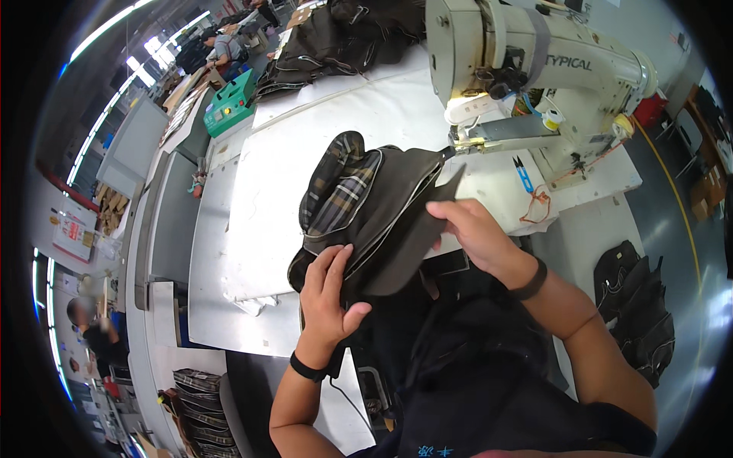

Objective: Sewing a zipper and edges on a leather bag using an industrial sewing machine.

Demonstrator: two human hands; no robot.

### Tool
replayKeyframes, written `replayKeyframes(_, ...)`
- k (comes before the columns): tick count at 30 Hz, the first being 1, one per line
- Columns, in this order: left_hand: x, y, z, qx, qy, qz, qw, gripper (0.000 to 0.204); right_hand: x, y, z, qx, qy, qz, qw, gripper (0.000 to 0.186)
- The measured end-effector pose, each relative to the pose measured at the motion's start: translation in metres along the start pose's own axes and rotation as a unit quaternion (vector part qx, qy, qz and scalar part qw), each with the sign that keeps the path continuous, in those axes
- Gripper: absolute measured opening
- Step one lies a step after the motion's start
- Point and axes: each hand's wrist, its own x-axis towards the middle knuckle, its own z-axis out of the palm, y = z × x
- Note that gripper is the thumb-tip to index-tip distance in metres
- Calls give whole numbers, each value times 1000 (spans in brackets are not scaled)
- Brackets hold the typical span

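Observation:
A dark brown bag [393,187] with plaid lining [347,198] and pale edging lies at the near side of the white table, its upper right corner close to the sewing machine's arm [508,133]. My left hand [328,294] rests on its lower left part, fingers stretched out over the fabric and thumb apart. Between the thumb and fingers of my right hand [477,233] is the edge of a dark fabric panel [408,256], which stands away from the bag's pale seam. Some of my right fingers are hidden behind that panel.
The sewing machine [550,69] stands at the back right. Blue thread snips [523,174] and orange thread [538,204] lie beside it. A green box [230,103] and dark pieces [343,38] are at the back. More dark pieces [637,313] hang at right; plaid ones [202,412] are stacked lower left.

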Motion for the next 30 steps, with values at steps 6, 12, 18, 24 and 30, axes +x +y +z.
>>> replayKeyframes(6, -6, 6, 17, 16, 49, -119, 992, 49, 48, -10, 44, -153, -49, -78, 984, 46)
replayKeyframes(12, 16, -35, -9, -148, 88, -450, 876, 32, 59, 16, 58, -427, -48, -401, 809, 46)
replayKeyframes(18, 47, -7, -16, 395, 64, -59, 915, 113, 55, 60, 20, -550, -25, -406, 730, 63)
replayKeyframes(24, 120, -3, -15, 423, 55, 18, 904, 103, 69, 64, 17, -462, -49, -368, 806, 64)
replayKeyframes(30, 151, -33, 30, 370, -159, -18, 915, 100, 84, 70, 16, -489, -77, -393, 775, 53)
